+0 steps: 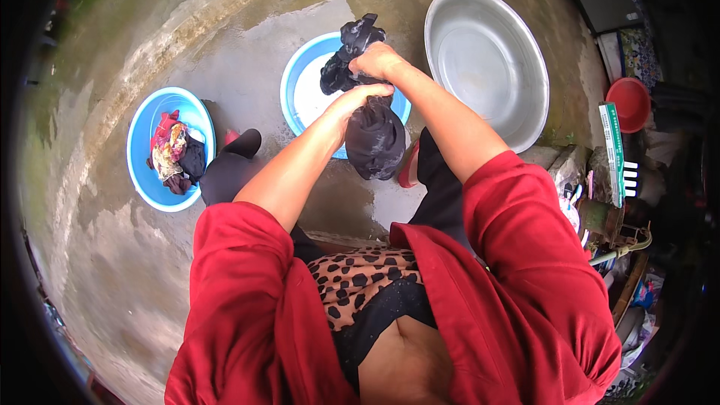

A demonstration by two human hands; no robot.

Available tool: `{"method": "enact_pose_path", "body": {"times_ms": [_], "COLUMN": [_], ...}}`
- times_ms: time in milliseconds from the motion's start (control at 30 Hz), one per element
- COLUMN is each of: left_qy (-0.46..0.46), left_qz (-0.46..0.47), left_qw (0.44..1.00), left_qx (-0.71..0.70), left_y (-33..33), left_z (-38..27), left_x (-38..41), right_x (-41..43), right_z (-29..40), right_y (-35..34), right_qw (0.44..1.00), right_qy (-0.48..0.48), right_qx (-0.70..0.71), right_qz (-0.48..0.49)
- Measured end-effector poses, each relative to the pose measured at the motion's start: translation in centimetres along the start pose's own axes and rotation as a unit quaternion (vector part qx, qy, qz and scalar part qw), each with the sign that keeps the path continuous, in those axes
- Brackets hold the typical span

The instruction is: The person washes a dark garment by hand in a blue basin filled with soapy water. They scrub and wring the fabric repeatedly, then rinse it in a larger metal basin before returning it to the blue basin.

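Black wet cloth (376, 140), bunched and streaked with suds, is gripped by both hands above a blue basin (288, 87). My left hand (360, 98) grips it lower in the picture, and a rounded bulge of cloth hangs from that hand towards me. Farther out, my right hand (376, 62) is closed round another stretch, with a loose end sticking out past the fingers. Whitish, sudsy water shows inside the basin. Cloth and forearms hide the basin's right side. Most of my fingers are hidden by the cloth and by the backs of my hands.
On the left, another blue basin (135, 174) holds a small heap of clothes (171, 149). A large oval metal basin (478, 62) stands at the right. Beyond it are a red bowl (628, 105) and household clutter. The concrete floor (236, 56) is wet.
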State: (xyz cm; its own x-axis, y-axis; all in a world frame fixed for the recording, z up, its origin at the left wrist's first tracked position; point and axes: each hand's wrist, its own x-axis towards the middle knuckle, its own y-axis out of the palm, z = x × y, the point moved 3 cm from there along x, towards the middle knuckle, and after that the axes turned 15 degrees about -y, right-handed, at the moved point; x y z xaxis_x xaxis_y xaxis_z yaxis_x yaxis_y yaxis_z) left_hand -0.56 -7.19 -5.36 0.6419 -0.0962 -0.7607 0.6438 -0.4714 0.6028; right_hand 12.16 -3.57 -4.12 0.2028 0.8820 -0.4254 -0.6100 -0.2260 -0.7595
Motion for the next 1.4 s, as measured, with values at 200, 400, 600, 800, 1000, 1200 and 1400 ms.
{"method": "enact_pose_path", "body": {"times_ms": [200,400,600,800,1000,1200,1400], "left_qy": [0.022,0.224,0.138,0.150,0.209,0.188,0.045], "left_qz": [0.073,-0.025,0.112,0.044,0.140,0.210,0.073], "left_qw": [0.984,0.964,0.969,0.973,0.948,0.937,0.986], "left_qx": [-0.161,-0.139,-0.172,-0.173,-0.195,-0.208,-0.141], "left_y": [0.8,0.8,2.8,0.5,1.5,2.2,3.1], "left_z": [-1.0,-2.3,-3.2,-5.6,-6.4,-5.3,-1.8], "left_x": [-1.4,-0.9,-1.5,-0.6,-2.2,-3.8,-3.6], "right_x": [-3.1,-6.2,-8.8,-7.9,-6.0,-6.1,-5.9], "right_z": [-1.6,0.6,2.4,-1.2,-6.9,-0.5,-1.8], "right_y": [0.9,2.0,-1.4,-3.1,-0.7,1.3,-3.2], "right_qw": [0.876,0.912,0.982,0.919,0.615,0.489,0.567], "right_qy": [0.053,-0.030,-0.163,-0.237,0.020,-0.150,-0.120], "right_qx": [0.476,0.402,0.006,0.312,0.746,0.856,0.781], "right_qz": [-0.058,-0.073,-0.094,-0.040,-0.254,-0.076,-0.232]}}
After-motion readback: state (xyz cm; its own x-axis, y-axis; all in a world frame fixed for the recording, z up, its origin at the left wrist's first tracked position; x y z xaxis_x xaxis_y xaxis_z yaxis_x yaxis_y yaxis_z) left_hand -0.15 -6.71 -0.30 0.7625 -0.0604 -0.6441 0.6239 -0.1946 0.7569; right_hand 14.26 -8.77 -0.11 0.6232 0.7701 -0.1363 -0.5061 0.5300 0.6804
